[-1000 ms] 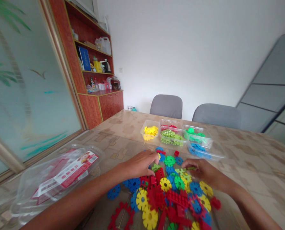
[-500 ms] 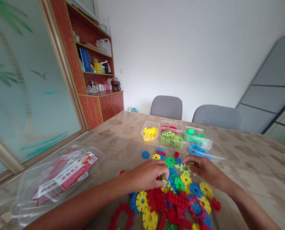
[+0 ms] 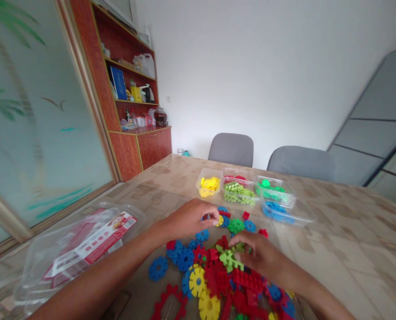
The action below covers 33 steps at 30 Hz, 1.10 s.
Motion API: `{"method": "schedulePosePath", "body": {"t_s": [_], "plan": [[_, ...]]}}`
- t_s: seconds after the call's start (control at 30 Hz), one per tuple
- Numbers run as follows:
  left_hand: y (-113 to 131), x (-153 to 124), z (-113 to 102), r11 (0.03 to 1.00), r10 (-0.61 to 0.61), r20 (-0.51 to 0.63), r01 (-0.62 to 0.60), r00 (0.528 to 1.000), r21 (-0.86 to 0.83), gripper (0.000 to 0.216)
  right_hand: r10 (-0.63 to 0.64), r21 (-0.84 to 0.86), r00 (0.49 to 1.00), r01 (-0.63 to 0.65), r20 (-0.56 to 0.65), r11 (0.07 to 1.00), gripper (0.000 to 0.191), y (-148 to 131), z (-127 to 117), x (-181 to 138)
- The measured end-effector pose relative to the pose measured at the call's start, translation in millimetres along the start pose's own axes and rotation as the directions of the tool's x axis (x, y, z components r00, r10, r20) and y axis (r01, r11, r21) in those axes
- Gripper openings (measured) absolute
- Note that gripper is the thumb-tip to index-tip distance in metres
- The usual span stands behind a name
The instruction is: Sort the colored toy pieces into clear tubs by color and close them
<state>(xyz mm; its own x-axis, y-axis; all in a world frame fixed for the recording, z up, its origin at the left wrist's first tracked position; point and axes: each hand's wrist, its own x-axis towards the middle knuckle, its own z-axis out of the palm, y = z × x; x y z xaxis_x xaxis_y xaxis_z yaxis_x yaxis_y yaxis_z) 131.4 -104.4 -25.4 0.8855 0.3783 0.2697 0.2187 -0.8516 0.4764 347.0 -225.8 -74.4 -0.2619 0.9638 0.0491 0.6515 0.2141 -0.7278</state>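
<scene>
My left hand (image 3: 196, 218) hovers over the far left side of a pile of plastic building pieces. Its thumb and fingers curl into a pinch beside a yellow notched disc (image 3: 220, 221); whatever is between the fingertips is hidden. Over the middle of the pile, my right hand (image 3: 262, 254) closes its thumb and forefinger on a light-green notched piece (image 3: 239, 247). Another light-green piece (image 3: 229, 260) lies just under those fingers. Around them are a green disc (image 3: 236, 226), blue discs (image 3: 185, 259), yellow discs (image 3: 197, 281) and red bricks (image 3: 247, 281).
Beyond the pile stand clear tubs of sorted pieces: yellow (image 3: 209, 186), light green (image 3: 239, 194), green (image 3: 271, 190) and blue (image 3: 278, 211), with a red-filled one behind. Clear plastic packaging (image 3: 84, 249) lies at left. Two grey chairs (image 3: 231, 149) stand across the table.
My left hand has lifted up and left, away from the light-green piece it held. My right hand has moved left and nearer, onto light-green pieces mid-pile, uncovering a red piece behind it.
</scene>
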Motion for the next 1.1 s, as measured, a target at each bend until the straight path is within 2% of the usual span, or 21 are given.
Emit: {"method": "schedulePosePath", "body": {"t_s": [0.1, 0.27, 0.43, 0.63, 0.73, 0.83, 0.93, 1.0, 1.1], "plan": [[-1, 0, 4, 1.000, -0.003, 0.038, 0.002, 0.999, 0.013, 0.016, -0.027, -0.135, 0.999, 0.023, -0.029, 0.991, 0.019, 2, 0, -1], [-1, -1, 5, 1.000, -0.006, 0.050, 0.005, 0.999, 0.019, 0.014, -0.034, -0.245, 0.998, 0.021, -0.048, 0.969, 0.017, -6, 1, -1], [-1, 0, 5, 0.999, -0.009, 0.047, 0.007, 0.999, 0.042, 0.013, -0.016, -0.174, 1.000, 0.013, -0.016, 0.985, 0.016, -17, 2, -5], [-4, 0, 4, 0.999, -0.009, 0.041, 0.007, 0.999, 0.050, 0.013, 0.029, -0.125, 0.999, -0.034, -0.036, 0.992, 0.010, -23, 1, -4], [-5, -1, 2, 0.999, -0.006, 0.036, 0.004, 0.999, 0.047, 0.014, -0.002, -0.056, 1.000, 0.001, -0.030, 0.998, 0.004, -21, -1, -1], [-6, -1, 1, 0.999, -0.009, 0.024, 0.008, 1.000, 0.052, 0.014, -0.035, 0.010, 0.998, 0.036, -0.053, 0.999, 0.013, -17, -3, 3], [-7, -1, 0, 0.998, -0.009, 0.016, 0.008, 1.000, 0.057, 0.014, -0.017, 0.018, 0.994, 0.019, -0.106, 1.000, 0.026, -14, 2, 6], [-7, -1, 0, 0.998, -0.011, 0.013, 0.011, 1.000, 0.061, 0.013, 0.008, 0.005, 0.991, -0.008, -0.131, 1.000, 0.031, -13, 8, 7], [-7, -1, -1, 0.997, -0.029, 0.019, 0.028, 0.999, 0.077, 0.013, 0.050, -0.085, 0.993, -0.059, -0.105, 0.995, 0.029, -14, 17, 7]]}}
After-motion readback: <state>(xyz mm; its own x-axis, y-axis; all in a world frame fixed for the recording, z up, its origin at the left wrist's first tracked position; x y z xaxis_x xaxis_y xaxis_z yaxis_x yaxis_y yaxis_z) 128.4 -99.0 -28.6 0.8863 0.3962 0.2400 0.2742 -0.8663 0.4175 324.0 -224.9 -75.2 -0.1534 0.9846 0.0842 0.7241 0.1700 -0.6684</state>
